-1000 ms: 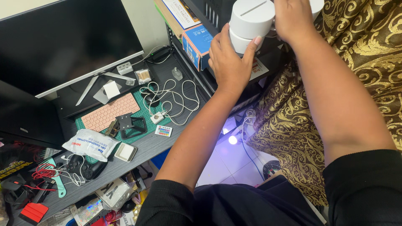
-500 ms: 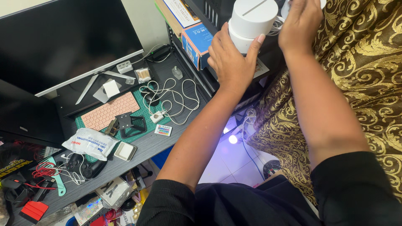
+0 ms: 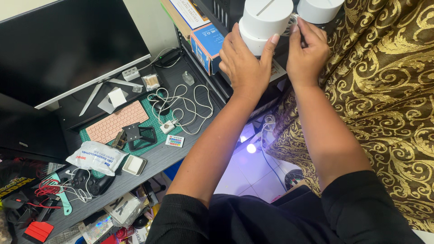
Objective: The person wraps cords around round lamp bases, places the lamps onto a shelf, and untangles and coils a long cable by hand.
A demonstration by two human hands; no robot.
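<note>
White round device (image 3: 266,17) with a slot in its flat top, held up at the top of the view above the dark shelf unit (image 3: 226,86); stacked on or part of a second white cylinder beneath, which of the two not clear; left hand (image 3: 244,61) cupped around its near side, thumb on the right flank, fingers curled on the left, a firm wrapped grip; right hand (image 3: 307,49) just beside it, fingertips pinched on the thin white cord (image 3: 291,20) at the device's right edge, nearly closed on it; another white round device (image 3: 318,9) directly behind that hand, apart from it. Gold-patterned brown curtain (image 3: 384,90) filling the right side. Blue box (image 3: 203,43) and books on the shelf to the left of the hands. Lower left, grey desk (image 3: 158,156) with a dark monitor (image 3: 68,49), pink keyboard (image 3: 118,121) on a green cutting mat (image 3: 151,117), loose coil of white cable (image 3: 181,106), white wipes packet (image 3: 96,157), black game controller (image 3: 95,183), red wires (image 3: 45,187). Below, white floor tiles (image 3: 246,169) with a bright violet light spot.
</note>
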